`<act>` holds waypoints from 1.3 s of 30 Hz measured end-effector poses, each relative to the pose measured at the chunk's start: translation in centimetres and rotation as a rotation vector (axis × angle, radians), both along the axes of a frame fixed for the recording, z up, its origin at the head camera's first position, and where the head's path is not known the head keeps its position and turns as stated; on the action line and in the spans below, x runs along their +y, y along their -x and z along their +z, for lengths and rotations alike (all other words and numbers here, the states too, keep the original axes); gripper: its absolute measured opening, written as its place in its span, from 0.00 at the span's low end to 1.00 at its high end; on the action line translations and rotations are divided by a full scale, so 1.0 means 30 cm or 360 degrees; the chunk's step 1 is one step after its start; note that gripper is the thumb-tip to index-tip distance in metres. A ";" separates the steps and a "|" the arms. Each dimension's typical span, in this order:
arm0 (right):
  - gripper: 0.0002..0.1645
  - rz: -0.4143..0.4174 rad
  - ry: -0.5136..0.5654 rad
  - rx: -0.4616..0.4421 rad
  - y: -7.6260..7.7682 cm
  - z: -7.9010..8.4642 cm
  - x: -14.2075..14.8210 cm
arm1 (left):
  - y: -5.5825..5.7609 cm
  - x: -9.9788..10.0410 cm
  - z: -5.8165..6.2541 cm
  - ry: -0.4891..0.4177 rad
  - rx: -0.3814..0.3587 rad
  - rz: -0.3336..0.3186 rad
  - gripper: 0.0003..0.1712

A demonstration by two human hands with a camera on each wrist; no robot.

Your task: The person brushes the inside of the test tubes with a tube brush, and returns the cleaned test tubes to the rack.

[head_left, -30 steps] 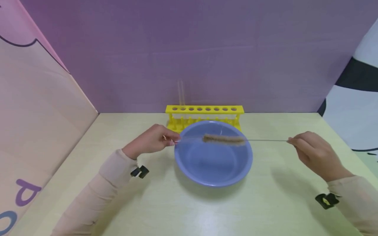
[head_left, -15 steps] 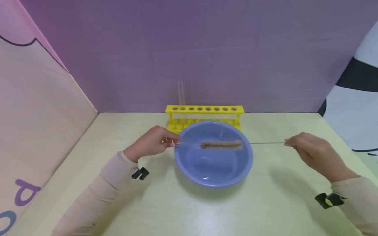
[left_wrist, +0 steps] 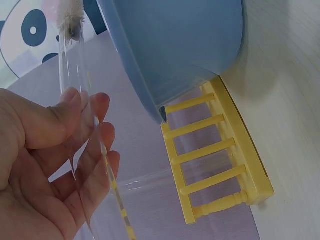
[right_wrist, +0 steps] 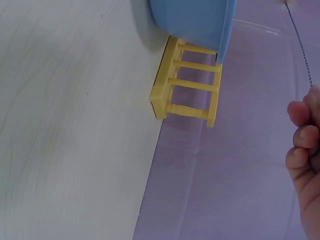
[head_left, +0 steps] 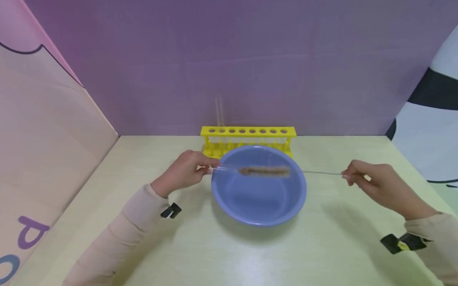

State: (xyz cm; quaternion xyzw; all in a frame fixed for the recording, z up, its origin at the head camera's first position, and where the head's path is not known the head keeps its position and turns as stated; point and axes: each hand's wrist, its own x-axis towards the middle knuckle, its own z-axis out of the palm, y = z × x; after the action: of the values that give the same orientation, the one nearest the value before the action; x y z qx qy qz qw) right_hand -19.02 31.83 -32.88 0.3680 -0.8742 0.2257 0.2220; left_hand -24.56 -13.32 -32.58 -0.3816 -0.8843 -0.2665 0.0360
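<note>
My left hand point(head_left: 184, 171) pinches a clear test tube point(left_wrist: 75, 70) between thumb and fingers, holding it roughly level over the left rim of the blue basin point(head_left: 257, 219). Inside the tube sit the tan bristles of a test tube brush point(head_left: 264, 171), above the basin and blurred in the head view. From the bristles a thin twisted wire handle point(head_left: 322, 172) runs right to my right hand point(head_left: 381, 186), whose thumb and fingertips pinch its end. The tube's right end is hard to make out. In the right wrist view only part of that hand and the wire point(right_wrist: 301, 47) show.
Behind the basin a yellow test tube rack point(head_left: 248, 131) stands against the purple backdrop point(head_left: 250, 71). Another clear tube point(head_left: 219, 113) stands upright near its left end. The pale table point(head_left: 229, 254) lies under everything, and a printed panel point(head_left: 46, 127) rises on the left.
My right hand has moved a little left, and the bristles have shifted left with it, deeper toward my left hand. The right fingers have changed their hold on the wire. The left hand barely moved.
</note>
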 end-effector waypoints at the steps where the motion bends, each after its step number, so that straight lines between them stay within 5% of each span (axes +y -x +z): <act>1: 0.19 -0.0002 0.0014 -0.0026 -0.001 0.002 -0.003 | 0.001 0.001 -0.001 -0.0008 0.0008 0.0003 0.17; 9: 0.22 -0.0023 0.0114 -0.0365 -0.008 0.026 -0.023 | 0.004 0.002 0.000 -0.0051 0.0092 0.0007 0.16; 20: 0.10 -0.0054 0.0282 -0.1195 0.011 0.071 -0.036 | 0.005 0.008 -0.003 -0.0068 0.0157 -0.0004 0.17; 28: 0.11 0.0199 0.0434 -0.1671 0.029 0.080 -0.036 | 0.002 0.018 -0.013 -0.0097 0.0243 0.0004 0.18; 33: 0.13 0.0352 0.0465 -0.1877 0.041 0.083 -0.039 | -0.003 0.023 -0.018 -0.0090 0.0297 -0.0008 0.19; 39: 0.12 0.0309 0.0450 -0.1840 0.037 0.084 -0.052 | -0.004 0.026 -0.019 -0.0101 0.0317 -0.0012 0.19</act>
State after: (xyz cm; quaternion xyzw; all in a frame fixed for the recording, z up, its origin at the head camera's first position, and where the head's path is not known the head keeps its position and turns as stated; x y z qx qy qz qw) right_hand -20.13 30.29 -30.35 0.2309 -0.7772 0.5225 -0.2640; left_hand -24.44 -12.52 -33.15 -0.4083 -0.8660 -0.2552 0.1348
